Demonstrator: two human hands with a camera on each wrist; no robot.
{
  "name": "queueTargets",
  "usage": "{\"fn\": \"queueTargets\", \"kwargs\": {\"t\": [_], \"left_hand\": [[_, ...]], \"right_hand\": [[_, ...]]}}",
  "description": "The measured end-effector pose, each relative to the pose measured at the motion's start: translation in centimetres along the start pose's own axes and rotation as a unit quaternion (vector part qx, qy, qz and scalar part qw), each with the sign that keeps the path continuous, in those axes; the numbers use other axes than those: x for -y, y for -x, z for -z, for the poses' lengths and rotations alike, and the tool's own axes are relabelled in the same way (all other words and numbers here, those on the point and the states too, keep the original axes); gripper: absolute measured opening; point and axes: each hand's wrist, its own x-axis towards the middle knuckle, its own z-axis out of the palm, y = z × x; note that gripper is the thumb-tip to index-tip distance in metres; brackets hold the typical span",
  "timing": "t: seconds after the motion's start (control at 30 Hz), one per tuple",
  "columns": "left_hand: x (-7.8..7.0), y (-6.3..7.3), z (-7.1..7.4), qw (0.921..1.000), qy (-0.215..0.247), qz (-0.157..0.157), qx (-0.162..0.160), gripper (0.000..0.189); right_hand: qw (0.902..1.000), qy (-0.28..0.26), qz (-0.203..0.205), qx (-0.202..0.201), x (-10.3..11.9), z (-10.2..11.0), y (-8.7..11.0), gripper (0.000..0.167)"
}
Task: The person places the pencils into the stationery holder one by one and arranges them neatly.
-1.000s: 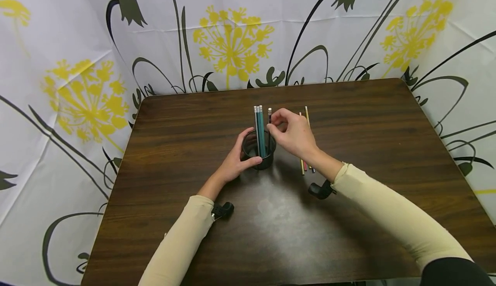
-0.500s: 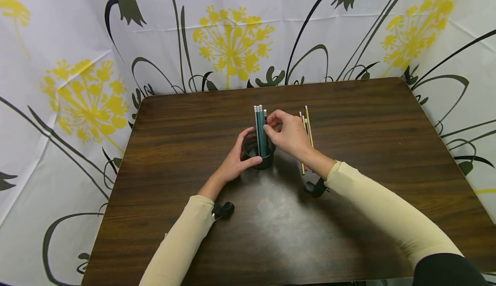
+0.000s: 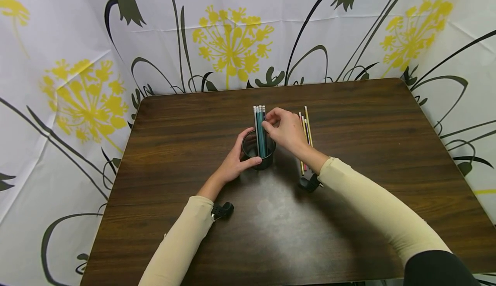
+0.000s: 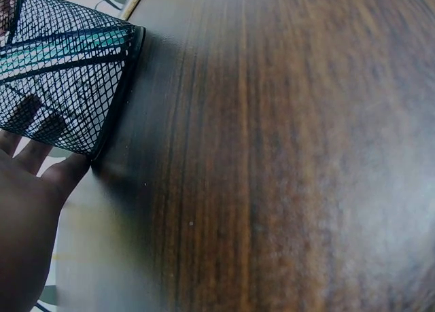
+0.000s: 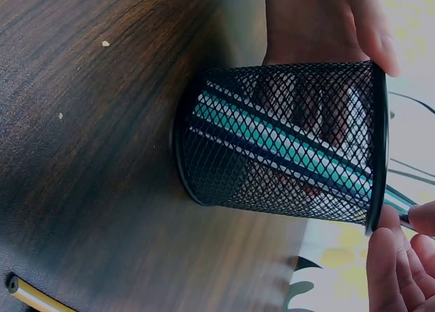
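Left hand (image 3: 232, 161) curls round the cup (image 3: 267, 163), several pencils (image 3: 260, 135) already inside; right hand (image 3: 286, 131), I think, pinches a dark pencil (image 3: 264, 114); loose pencils (image 3: 309, 131) remain outside.

An indoor corner that looks staged for recording; whether it belongs to a home, an office or a lab cannot be told. A creased white cloth (image 3: 155, 40) with a yellow and dark-green flower print hangs behind the far edge and around the left and right of a dark wood-grain tabletop (image 3: 186, 126). Small black wrist cameras (image 3: 222, 210) suggest filming, and a mesh pencil cup (image 5: 282, 145) lends a desk-like touch
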Motion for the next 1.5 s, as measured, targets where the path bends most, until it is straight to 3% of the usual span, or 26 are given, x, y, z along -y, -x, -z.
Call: {"fn": "queueTargets", "kwargs": {"t": [0.4,0.67,0.93,1.13,1.5], "left_hand": [[0.0,0.2,0.0,1.0000,0.006,-0.004,-0.002,0.080],[-0.2,0.2,0.1,1.0000,-0.004,-0.004,-0.003,0.081],[-0.1,0.1,0.1,1.0000,-0.007,-0.004,0.001,0.081],[-0.1,0.1,0.1,1.0000,0.002,0.007,0.000,0.082],[0.0,0.1,0.1,0.9999,0.010,-0.007,0.002,0.082]], "right_hand": [[0.9987,-0.038,-0.027,0.018,-0.1,0.2,-0.3,0.016],[0.9971,-0.047,-0.060,0.001,-2.6,3.0,-1.0,0.018],[0.9859,0.012,-0.165,-0.023,-8.6,4.8,-1.5,0.020],[0.9783,0.034,-0.204,-0.006,-11.7,4.4,-1.1,0.023],[0.9645,0.130,-0.229,0.015,-12.7,4.3,-0.7,0.028]]}}
